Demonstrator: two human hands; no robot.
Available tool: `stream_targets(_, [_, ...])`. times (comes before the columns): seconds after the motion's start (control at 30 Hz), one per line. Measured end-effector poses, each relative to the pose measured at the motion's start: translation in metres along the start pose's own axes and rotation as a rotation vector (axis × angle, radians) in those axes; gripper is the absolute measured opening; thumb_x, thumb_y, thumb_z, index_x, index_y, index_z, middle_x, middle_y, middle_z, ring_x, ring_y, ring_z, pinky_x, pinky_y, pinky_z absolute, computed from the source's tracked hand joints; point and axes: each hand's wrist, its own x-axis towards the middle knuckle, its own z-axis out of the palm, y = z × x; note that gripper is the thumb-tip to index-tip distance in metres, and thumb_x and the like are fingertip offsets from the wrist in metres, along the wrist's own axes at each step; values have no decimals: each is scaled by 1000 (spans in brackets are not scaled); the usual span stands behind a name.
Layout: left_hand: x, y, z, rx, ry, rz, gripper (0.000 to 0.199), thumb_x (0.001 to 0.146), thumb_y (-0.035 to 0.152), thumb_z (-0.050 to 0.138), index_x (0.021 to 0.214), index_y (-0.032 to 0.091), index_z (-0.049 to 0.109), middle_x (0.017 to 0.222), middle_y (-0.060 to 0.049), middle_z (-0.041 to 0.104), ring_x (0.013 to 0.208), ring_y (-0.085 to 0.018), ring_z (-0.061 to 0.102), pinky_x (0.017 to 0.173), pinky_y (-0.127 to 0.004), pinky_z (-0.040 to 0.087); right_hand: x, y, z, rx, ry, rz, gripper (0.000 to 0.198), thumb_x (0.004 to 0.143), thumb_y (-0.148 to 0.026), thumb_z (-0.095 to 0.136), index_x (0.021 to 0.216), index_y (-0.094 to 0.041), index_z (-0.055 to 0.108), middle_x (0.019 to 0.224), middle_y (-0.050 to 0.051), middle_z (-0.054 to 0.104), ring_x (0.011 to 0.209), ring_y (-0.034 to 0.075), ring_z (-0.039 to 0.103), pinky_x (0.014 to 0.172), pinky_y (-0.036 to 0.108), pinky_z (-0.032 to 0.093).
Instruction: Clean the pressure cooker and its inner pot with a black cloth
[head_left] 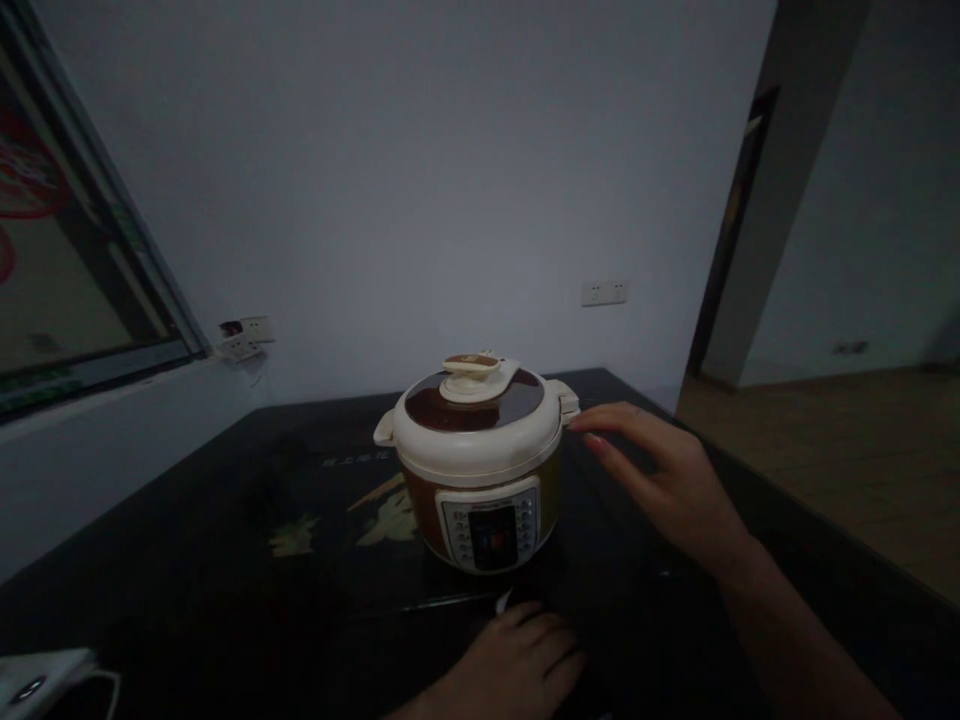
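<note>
An electric pressure cooker [480, 470] stands upright on the black table, with a cream lid, a brown top and a front control panel [493, 530]. Its lid knob [472, 370] is at the top. My right hand [667, 470] reaches in from the right. Its index fingertip is at the cooker's right side handle [564, 398], the thumb stretched out just below, and no grip shows. My left hand [521, 660] lies low in front of the cooker with its fingers curled. A small white tip [503, 601] shows by those fingers; what they hold is hidden.
The dark table [225, 520] has a leaf pattern and lettering on its top. At the bottom left is a white object with a cord [45, 680]. Wall sockets [604, 292] are behind, more sockets [247, 335] beside the window [90, 230]. Wooden floor [840, 440] lies to the right.
</note>
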Motion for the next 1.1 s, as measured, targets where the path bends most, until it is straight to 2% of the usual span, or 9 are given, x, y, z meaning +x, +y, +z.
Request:
stream_targets(0.23, [-37, 11, 35, -270, -228, -59, 52, 99, 34, 42, 148, 19, 35, 148, -17, 45, 138, -30, 43, 109, -49, 41, 3, 15, 12, 3, -138, 54, 15, 93, -27, 55, 101, -21, 67, 102, 5, 72, 98, 19, 66, 87, 39, 52])
stream_targets(0.4, [-12, 3, -29, -738, -351, -220, 87, 87, 57, 57, 156, 23, 16, 159, -20, 19, 145, -35, 24, 111, -55, 36, 49, 8, 29, -7, -135, 5, 14, 93, -26, 55, 101, -20, 65, 101, 5, 71, 95, 18, 65, 85, 35, 50])
stream_targets(0.47, [-1, -12, -72, -926, -157, -288, 79, 89, 60, 52, 154, 26, 25, 157, -15, 33, 142, -31, 37, 111, -51, 38, 76, 4, 43, -88, -175, -21, 16, 93, -25, 55, 104, -18, 63, 102, 6, 69, 96, 19, 63, 86, 33, 49])
stream_targets(0.57, [6, -54, -126, -1049, 471, -407, 56, 94, 59, 40, 137, 24, 53, 134, -13, 61, 123, -25, 59, 104, -43, 47, 115, 0, 74, -371, -296, 15, 30, 95, -31, 51, 120, -16, 59, 117, 13, 63, 108, 25, 59, 88, 37, 48])
stream_targets(0.63, [3, -94, -145, -878, 952, -530, 49, 98, 52, 33, 129, 22, 59, 128, -13, 65, 120, -23, 60, 105, -43, 45, 135, -2, 95, -562, -407, 69, 39, 97, -38, 48, 129, -15, 55, 128, 18, 58, 117, 31, 56, 87, 40, 48])
stream_targets(0.7, [-5, -133, -148, -642, 1251, -692, 37, 96, 41, 43, 122, 21, 61, 129, -10, 64, 125, -22, 55, 111, -42, 38, 149, -1, 114, -651, -513, 123, 41, 98, -40, 46, 127, -13, 57, 127, 20, 60, 116, 34, 57, 86, 42, 49])
stream_targets(0.77, [-15, -165, -138, -494, 1280, -924, 30, 90, 35, 53, 114, 19, 63, 127, -10, 64, 127, -23, 53, 113, -41, 34, 156, 1, 128, -667, -577, 155, 42, 98, -42, 45, 122, -12, 61, 120, 21, 64, 110, 33, 62, 84, 42, 50])
stream_targets(0.87, [-27, -191, -115, -610, 1164, -1130, 35, 89, 34, 53, 119, 20, 61, 134, -10, 59, 129, -24, 51, 111, -42, 36, 159, 6, 139, -684, -602, 158, 50, 97, -52, 43, 123, -13, 61, 116, 21, 67, 107, 33, 65, 82, 42, 50])
stream_targets(1.1, [-28, -202, -83, -749, 1000, -1121, 43, 92, 43, 49, 129, 21, 55, 137, -11, 56, 129, -26, 51, 109, -42, 39, 159, 18, 147, -720, -593, 95, 58, 97, -58, 36, 112, -12, 67, 110, 22, 70, 104, 32, 67, 80, 38, 48])
